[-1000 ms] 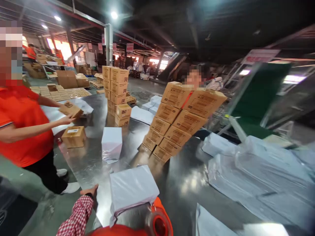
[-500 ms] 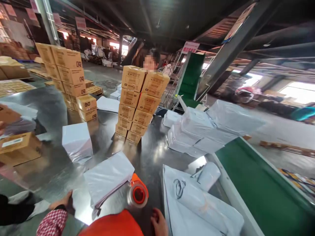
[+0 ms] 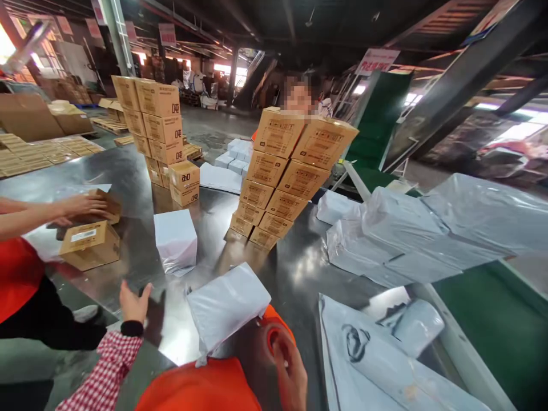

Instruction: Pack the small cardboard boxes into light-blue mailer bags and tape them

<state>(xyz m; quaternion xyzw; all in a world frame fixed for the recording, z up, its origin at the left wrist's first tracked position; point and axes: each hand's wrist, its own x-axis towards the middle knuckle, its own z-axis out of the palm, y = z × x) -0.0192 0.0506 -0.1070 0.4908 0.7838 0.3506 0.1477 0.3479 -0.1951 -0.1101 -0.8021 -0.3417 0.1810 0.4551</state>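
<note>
My left hand (image 3: 132, 302), in a red checked sleeve, is lifted just above the near edge of the shiny metal table (image 3: 299, 274), fingers apart and holding nothing. My right hand (image 3: 291, 371) is curled over an orange tape roll (image 3: 278, 325) at the bottom middle. A flat white-wrapped parcel (image 3: 226, 305) lies between my hands, touching the tape roll. A small white-wrapped box (image 3: 175, 240) stands further out on the table.
A co-worker in orange at the left has both hands on a cardboard box (image 3: 96, 206), beside another labelled box (image 3: 89, 245). Two stacks of cartons (image 3: 291, 177) (image 3: 158, 125) stand mid-table, a person behind them. Grey bags (image 3: 419, 228), white mailers (image 3: 385, 365) and a green conveyor (image 3: 483, 325) fill the right.
My view swung right, then partly back. My left hand rose off the table edge. My right hand moved up onto the tape roll. The co-worker set a box down.
</note>
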